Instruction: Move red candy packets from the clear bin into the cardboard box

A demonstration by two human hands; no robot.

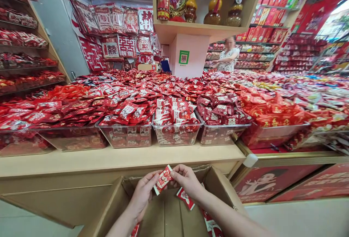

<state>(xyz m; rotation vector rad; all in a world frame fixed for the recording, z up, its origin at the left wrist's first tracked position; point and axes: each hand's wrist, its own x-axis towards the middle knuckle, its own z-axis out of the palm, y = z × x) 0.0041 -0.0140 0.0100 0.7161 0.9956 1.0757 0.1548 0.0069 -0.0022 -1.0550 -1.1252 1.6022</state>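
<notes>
A small red and cream wrapped candy (163, 180) is pinched at both sides, my left hand (145, 189) on its left edge and my right hand (188, 180) on its upper right. Both hands are over an open cardboard box (171, 208). Inside the box, a red candy packet (185, 197) lies below my right hand, partly hidden by it. Several more packets (211, 224) are at the box's right side, partly covered by my right forearm. Another packet (134, 231) shows at the bottom edge beside my left forearm.
Behind the box, a wooden counter (174, 157) bears a row of clear plastic bins (177, 135) heaped with wrapped candies. A white corner guard (250, 160) caps the right display's edge. Candy shelves (24, 46) stand at left. A person (228, 57) stands at the back.
</notes>
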